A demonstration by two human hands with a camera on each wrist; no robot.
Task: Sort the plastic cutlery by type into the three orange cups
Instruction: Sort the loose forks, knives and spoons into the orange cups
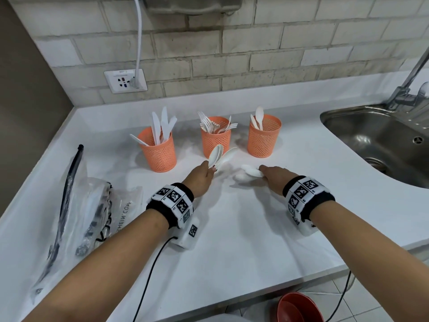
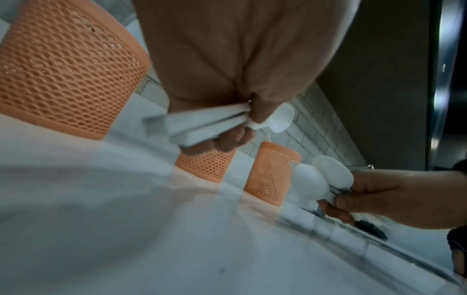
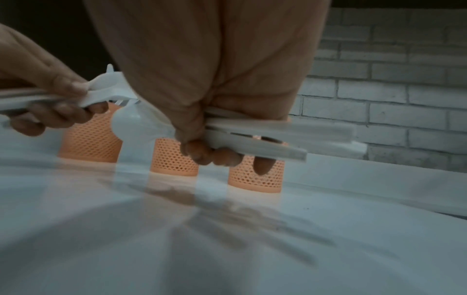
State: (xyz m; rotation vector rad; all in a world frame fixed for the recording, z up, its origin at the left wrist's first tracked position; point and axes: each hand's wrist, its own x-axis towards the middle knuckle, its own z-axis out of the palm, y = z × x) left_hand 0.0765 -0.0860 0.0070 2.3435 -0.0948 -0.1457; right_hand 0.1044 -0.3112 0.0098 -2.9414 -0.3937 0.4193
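Note:
Three orange mesh cups stand in a row on the white counter: the left cup point(image 1: 159, 151) holds knives, the middle cup point(image 1: 216, 140) forks, the right cup point(image 1: 263, 138) two spoons. My left hand point(image 1: 200, 178) grips a small bunch of white spoons point(image 1: 219, 155) by the handles, bowls pointing up in front of the middle cup. My right hand point(image 1: 277, 180) grips another bunch of white spoons point(image 1: 249, 171), bowls pointing left, just above the counter. In the right wrist view the handles point(image 3: 278, 135) stick out past my curled fingers point(image 3: 215, 155).
A clear plastic bag point(image 1: 88, 212) with a black zip strip lies at the left. A steel sink point(image 1: 380, 138) with a faucet point(image 1: 408, 87) lies at the right. A wall socket point(image 1: 125, 80) with a white cable sits behind. A red bowl point(image 1: 299, 307) is below the counter edge.

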